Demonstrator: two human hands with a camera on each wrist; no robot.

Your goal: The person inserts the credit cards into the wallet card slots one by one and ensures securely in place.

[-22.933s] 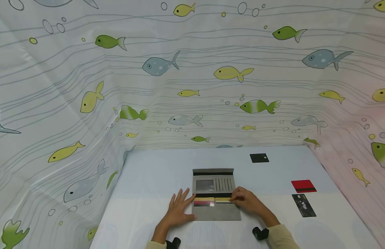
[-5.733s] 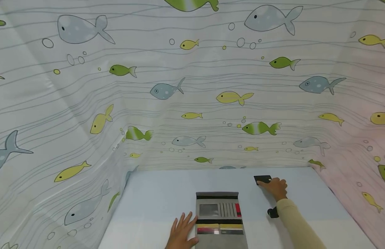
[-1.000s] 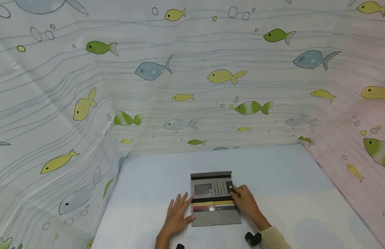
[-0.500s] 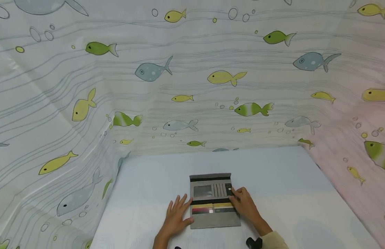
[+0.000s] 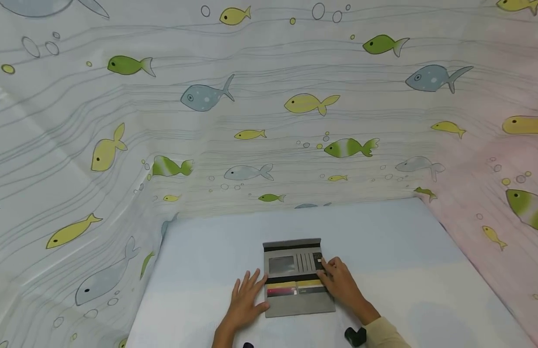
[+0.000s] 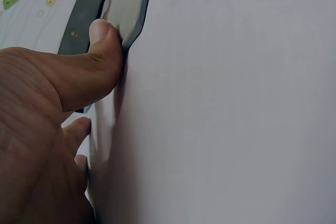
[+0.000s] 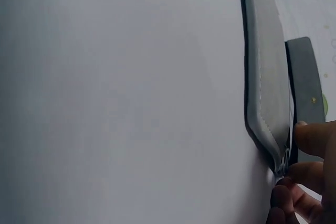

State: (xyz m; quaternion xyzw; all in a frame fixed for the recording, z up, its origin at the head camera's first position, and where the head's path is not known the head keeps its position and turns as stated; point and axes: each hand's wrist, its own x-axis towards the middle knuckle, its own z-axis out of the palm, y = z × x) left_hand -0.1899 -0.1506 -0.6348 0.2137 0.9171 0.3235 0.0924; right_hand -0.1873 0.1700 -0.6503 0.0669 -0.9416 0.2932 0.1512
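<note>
A grey wallet (image 5: 300,308) lies unfolded on the table. Along its left edge rests my left hand (image 5: 243,302), fingers spread; in the left wrist view its thumb (image 6: 97,59) presses the wallet's edge. My right hand (image 5: 341,286) pinches a black card (image 5: 317,259) with a pale chip, at the upper panel's right side, beside a row of slits. How deep the card sits cannot be told. Below the fold, a red-and-yellow card (image 5: 281,291) and a dark-and-yellow card (image 5: 310,290) sit in pockets. In the right wrist view, fingertips (image 7: 307,135) hide part of the wallet's edge.
The white table (image 5: 199,261) stretches out around the wallet, with a fish-print sheet (image 5: 251,106) behind it and at both sides. Black wrist-camera mounts (image 5: 355,337) show by the forearms.
Earlier, two black cards and a red one lay on the table; all have left it. The red one entered the upper panel, then the right hand brought a black card there. Lately, almost no movement.
</note>
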